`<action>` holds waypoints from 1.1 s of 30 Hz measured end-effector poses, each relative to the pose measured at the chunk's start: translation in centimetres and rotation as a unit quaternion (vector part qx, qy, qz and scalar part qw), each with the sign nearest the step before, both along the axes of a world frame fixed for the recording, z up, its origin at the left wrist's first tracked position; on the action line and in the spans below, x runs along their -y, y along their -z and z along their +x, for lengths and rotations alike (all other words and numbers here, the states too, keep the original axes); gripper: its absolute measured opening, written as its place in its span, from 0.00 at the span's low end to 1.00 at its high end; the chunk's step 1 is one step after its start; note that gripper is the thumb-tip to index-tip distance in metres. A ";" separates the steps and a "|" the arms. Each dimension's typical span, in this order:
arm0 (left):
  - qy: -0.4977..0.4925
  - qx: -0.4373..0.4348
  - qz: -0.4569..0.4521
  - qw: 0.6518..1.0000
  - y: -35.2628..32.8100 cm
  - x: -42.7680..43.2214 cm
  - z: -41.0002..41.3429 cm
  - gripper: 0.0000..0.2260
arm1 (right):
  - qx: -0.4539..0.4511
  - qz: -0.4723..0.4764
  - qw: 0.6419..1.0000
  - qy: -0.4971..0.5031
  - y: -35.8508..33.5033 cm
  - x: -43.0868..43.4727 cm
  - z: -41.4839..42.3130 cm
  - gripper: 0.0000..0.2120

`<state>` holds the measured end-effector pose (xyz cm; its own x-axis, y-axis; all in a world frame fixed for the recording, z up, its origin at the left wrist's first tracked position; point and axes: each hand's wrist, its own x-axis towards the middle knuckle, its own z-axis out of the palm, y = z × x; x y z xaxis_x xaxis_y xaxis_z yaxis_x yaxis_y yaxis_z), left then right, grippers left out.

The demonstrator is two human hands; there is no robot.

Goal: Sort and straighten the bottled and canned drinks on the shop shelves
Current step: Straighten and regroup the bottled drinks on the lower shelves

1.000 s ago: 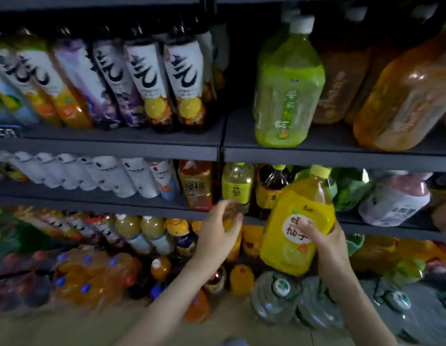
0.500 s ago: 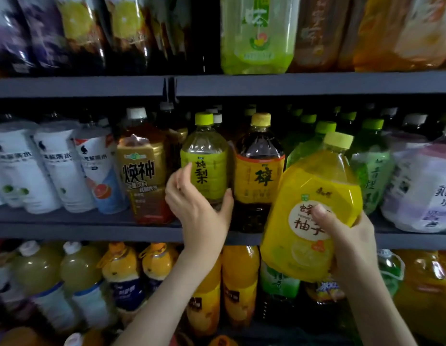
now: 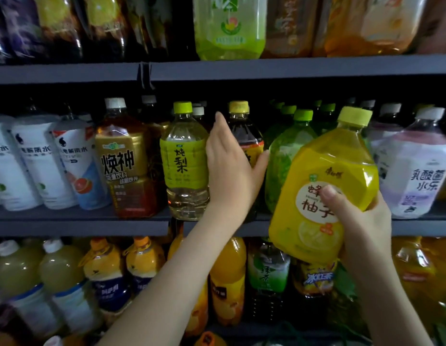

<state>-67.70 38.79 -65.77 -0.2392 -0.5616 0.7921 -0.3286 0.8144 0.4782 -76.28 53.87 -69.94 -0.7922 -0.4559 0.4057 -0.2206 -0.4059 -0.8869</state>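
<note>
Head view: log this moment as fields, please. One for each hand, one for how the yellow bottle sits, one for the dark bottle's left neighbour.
left hand: wrapped round the dark bottle, fingers on its left, thumb on its right
right hand: grips the yellow bottle low down, thumb on its label
yellow bottle: tilted, held in front of the middle shelf, not standing on it
left neighbour: green-labelled bottle, upright
</note>
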 end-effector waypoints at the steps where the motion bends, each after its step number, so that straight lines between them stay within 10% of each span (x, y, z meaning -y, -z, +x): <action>1: -0.007 0.013 0.018 1.000 -0.3 0.1 -0.4 0.46 | -0.001 -0.002 1.000 0.008 0.0 -0.2 0.0 0.42; 15: 0.035 -0.082 -0.102 0.991 2.7 -1.5 4.5 0.37 | 0.009 -0.018 0.999 0.026 0.2 0.6 0.1 0.40; 26: -0.022 -0.152 0.045 0.987 3.6 -0.6 12.9 0.40 | -0.103 0.047 0.994 0.002 0.8 7.0 2.4 0.34; 33: -0.047 -0.173 0.040 0.983 2.3 1.7 14.8 0.37 | -0.129 0.092 0.984 0.078 1.4 9.3 3.6 0.47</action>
